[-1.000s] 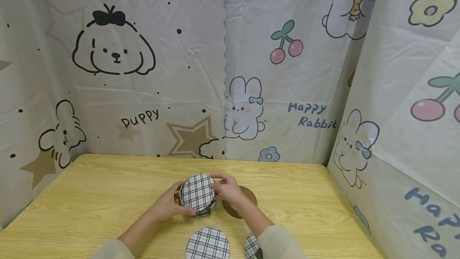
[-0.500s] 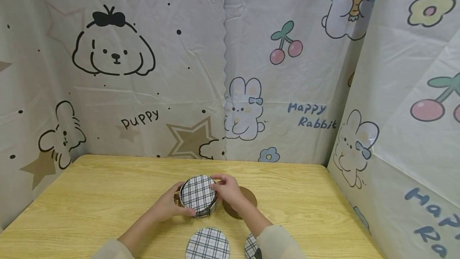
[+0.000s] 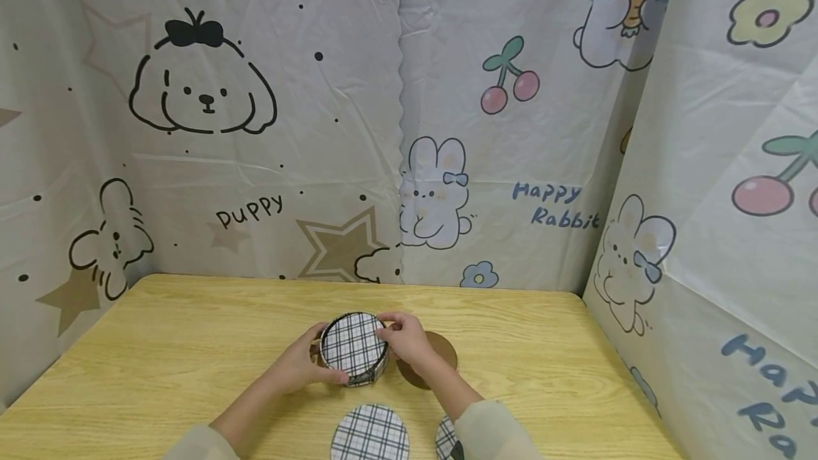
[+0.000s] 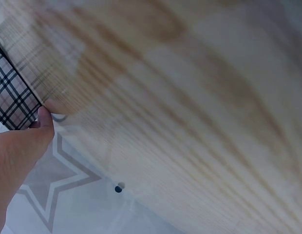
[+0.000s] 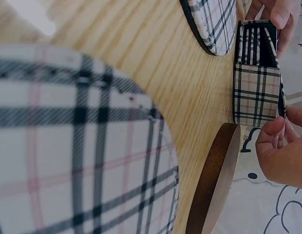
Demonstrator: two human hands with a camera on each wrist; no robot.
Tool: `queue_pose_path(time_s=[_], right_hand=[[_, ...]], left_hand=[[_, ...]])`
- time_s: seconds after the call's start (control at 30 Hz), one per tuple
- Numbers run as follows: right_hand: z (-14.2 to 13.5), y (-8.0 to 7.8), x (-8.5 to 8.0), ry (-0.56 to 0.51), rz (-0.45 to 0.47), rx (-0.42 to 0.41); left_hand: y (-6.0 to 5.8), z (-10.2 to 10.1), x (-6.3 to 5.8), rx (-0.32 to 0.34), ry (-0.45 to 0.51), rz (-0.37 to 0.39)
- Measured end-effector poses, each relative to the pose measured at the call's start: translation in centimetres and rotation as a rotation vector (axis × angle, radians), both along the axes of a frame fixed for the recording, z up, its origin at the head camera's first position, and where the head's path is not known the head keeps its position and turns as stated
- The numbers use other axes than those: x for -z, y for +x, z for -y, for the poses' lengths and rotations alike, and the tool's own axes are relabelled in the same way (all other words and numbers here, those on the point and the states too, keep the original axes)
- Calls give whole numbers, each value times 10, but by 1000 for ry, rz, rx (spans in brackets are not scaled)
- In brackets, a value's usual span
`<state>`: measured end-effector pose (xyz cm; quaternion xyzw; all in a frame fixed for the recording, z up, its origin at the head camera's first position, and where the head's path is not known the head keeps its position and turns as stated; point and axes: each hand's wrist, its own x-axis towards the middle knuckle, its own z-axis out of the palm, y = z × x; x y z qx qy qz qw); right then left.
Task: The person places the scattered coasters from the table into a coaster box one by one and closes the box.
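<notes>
A round plaid coaster (image 3: 353, 346) sits at the mouth of a plaid coaster holder (image 5: 255, 92) in the middle of the table. My left hand (image 3: 297, 364) grips the holder's left side, thumb at the front. At the coaster's right edge, my right hand (image 3: 405, 338) pinches the rim between thumb and fingers. The right wrist view shows the coaster tilted, its right-hand end raised, above several coasters stacked inside the holder's slot. In the left wrist view, the left thumb (image 4: 44, 119) lies against the holder's plaid wall.
A brown round disc (image 3: 441, 353) lies right of the holder, partly under my right forearm. Nearer me are one plaid coaster (image 3: 371, 435) and another (image 3: 446, 437) partly hidden by the right sleeve. Printed cloth (image 3: 255, 162) hangs behind the table.
The plaid coaster has sunk slightly and shifted right, so more of the holder's dark rim shows around it. Both hands have stayed nearly in place.
</notes>
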<state>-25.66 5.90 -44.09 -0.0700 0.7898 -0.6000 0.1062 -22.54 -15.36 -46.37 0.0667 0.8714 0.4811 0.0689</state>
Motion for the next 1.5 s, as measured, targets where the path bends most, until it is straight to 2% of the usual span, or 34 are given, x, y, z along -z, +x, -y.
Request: queue_pose_path(time_s=[0.2,0.4,0.9,1.2,1.5], right_hand=[[1,-2,3,81,-49,23],[0,-3,3,131,-58,18],[-4,-2,-2,195,-80,-79],[-5,-3,1,220,-91,-66],[-25,0,-1,221,-105,-81]], left_hand=[[0,-1,-1,-3,-4,-5],[1,0,0,8,11,-13],[2,0,-2,-4,3,9],[1,0,1,9,24,-5],[2,0,-1,1,23,-3]])
